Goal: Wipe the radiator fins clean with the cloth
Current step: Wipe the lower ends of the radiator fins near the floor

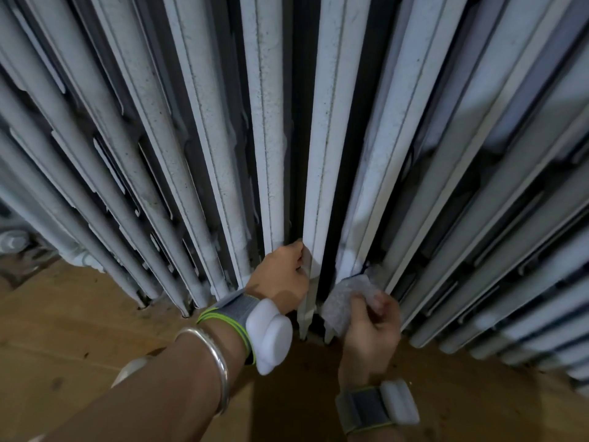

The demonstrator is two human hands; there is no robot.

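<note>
While the left hand (280,277) grips a fin (322,154), the right hand (371,327) pinches the cloth (342,303) at its 4 o'clock; probably wipe upward next.

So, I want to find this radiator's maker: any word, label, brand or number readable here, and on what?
No readable text anywhere.
The white-painted metal radiator fins show only specks and seams; the crumpled white cloth in the right hand is plain; the white plastic pods on the grey wrist straps are blank.
</note>
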